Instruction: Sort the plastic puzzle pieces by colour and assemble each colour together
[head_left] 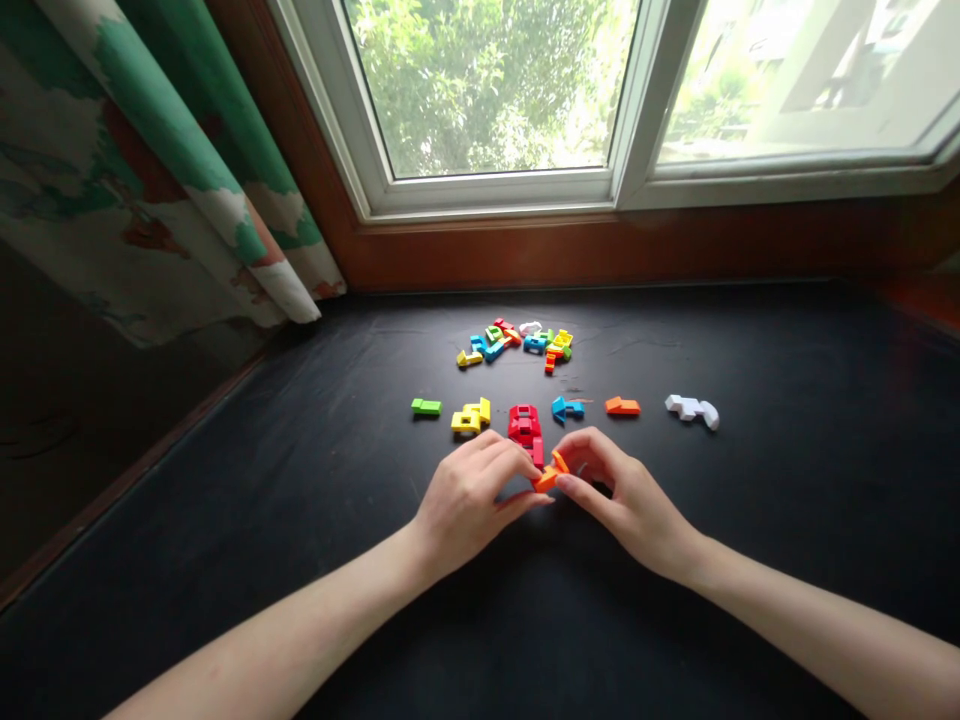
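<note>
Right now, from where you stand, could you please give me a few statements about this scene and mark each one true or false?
1. The left hand and right hand both touch the orange piece. True.
2. The white piece touches the blue piece. False: a second orange piece lies between them.
3. The curtain hangs to the right of the window. False: it hangs to the left.
4. A loose pile of coloured pieces lies farther from the hands than the red piece. True.
5. The red piece lies left of the yellow piece. False: it lies to the right.
</note>
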